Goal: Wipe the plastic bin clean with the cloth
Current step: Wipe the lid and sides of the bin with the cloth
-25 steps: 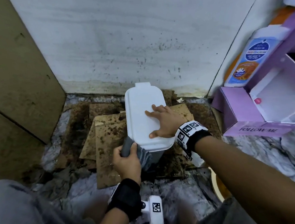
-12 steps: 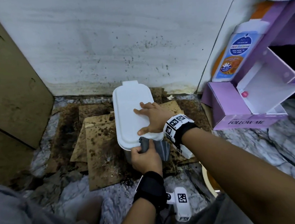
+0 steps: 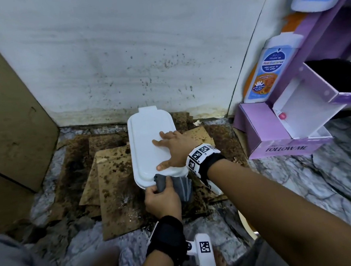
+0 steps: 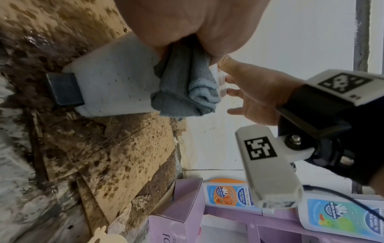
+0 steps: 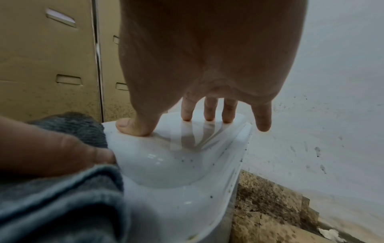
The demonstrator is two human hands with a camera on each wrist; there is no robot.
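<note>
A white plastic bin point(image 3: 148, 143) with a flat white lid stands on stained cardboard against the wall. My right hand point(image 3: 172, 149) lies flat on the lid, fingers point(image 5: 208, 109) spread and pressing down. My left hand point(image 3: 161, 197) grips a folded grey cloth point(image 3: 180, 187) and holds it against the bin's near end, just under the lid rim. In the left wrist view the cloth point(image 4: 185, 88) presses on the speckled white side wall point(image 4: 116, 82). The right wrist view shows the cloth point(image 5: 68, 194) at the lid's near edge, with small dark specks on the lid point(image 5: 187, 164).
Dirty cardboard sheets point(image 3: 115, 179) cover the marble floor around the bin. A brown cabinet point(image 3: 11, 116) stands at the left. At the right stands a purple display box point(image 3: 286, 132) with body wash bottles point(image 3: 270, 70). The spattered white wall point(image 3: 133, 62) is right behind the bin.
My left hand has carried the cloth from the bin's near left corner rightward along its near end. The right hand stays pressed on the lid. The head view has shifted.
</note>
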